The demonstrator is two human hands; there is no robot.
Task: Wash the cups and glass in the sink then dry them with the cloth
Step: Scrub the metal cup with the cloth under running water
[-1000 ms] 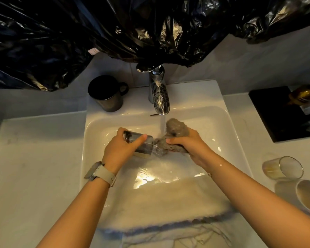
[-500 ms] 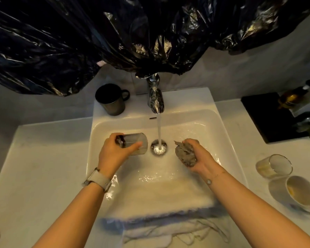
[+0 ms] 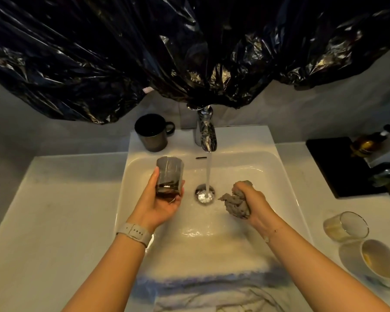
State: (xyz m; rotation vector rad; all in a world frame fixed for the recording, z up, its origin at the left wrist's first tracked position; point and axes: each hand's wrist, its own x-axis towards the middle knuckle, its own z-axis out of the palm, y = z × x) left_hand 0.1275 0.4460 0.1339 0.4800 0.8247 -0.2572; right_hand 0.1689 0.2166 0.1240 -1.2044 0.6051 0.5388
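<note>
My left hand [image 3: 160,204] holds a clear glass [image 3: 169,174] upright over the left side of the white sink [image 3: 286,176], fingers and thumb round its base. My right hand [image 3: 251,204] grips a wet grey cloth [image 3: 235,202], bunched up, right of the drain [image 3: 205,192]. Water runs from the chrome tap [image 3: 206,134] onto the drain between my hands. A dark mug [image 3: 152,132] stands on the sink's back left corner. On the right counter a second clear glass [image 3: 346,226] lies on its side next to a white cup [image 3: 376,262].
Black plastic sheeting [image 3: 189,46] hangs over the wall above the tap. A pale towel [image 3: 203,273] drapes over the sink's near edge. A black tray [image 3: 340,163] with a bottle [image 3: 367,143] sits at the right back. White counter [image 3: 50,212] lies to the left.
My hands have drawn apart from under the tap. The left hand has turned the glass from lying sideways to upright. The right hand has moved the cloth to the right of the drain.
</note>
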